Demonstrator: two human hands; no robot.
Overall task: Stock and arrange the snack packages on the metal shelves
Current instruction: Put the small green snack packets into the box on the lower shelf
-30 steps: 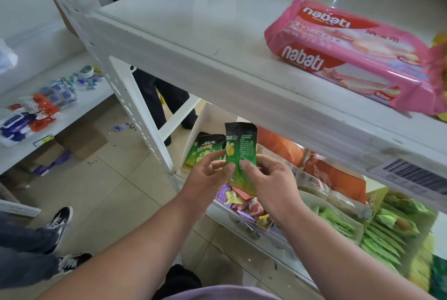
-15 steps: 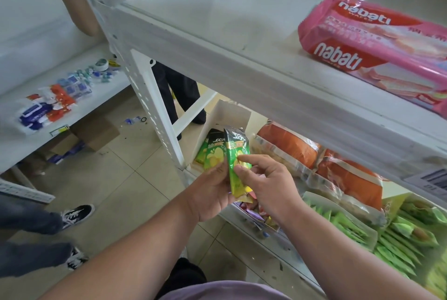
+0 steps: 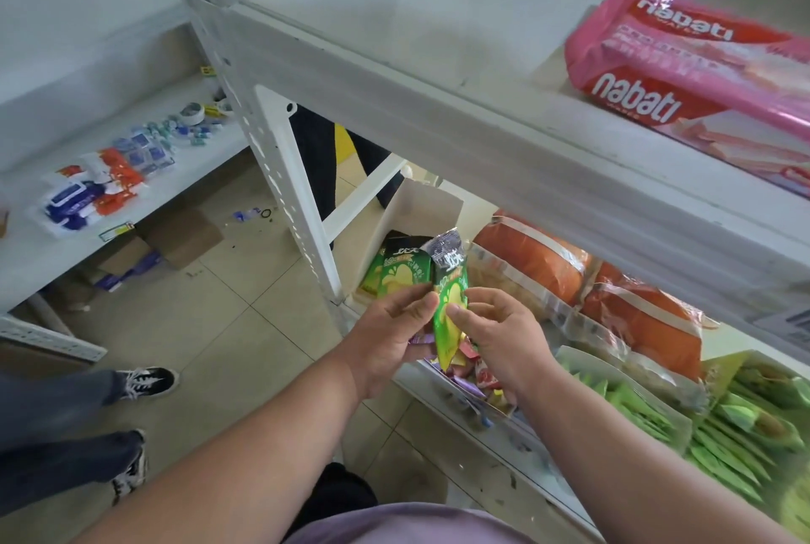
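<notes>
A small green snack packet with a dark top stands upright between my two hands in front of the lower metal shelf. My left hand pinches its left edge and my right hand pinches its right edge. Just behind it, more green packets of the same kind stand in a white cardboard box at the shelf's left end. A pink Nabati wafer pack lies on the upper shelf at the right.
Orange bagged snacks and light green packets fill the lower shelf to the right; small colourful candies sit in a tray under my hands. A white perforated post stands left. A second shelf holds small items. Another person's legs stand at left.
The view has shifted down and left. The packet has sunk lower, closer to the box of matching packets, and turned more edge-on; both hands still hold it.
</notes>
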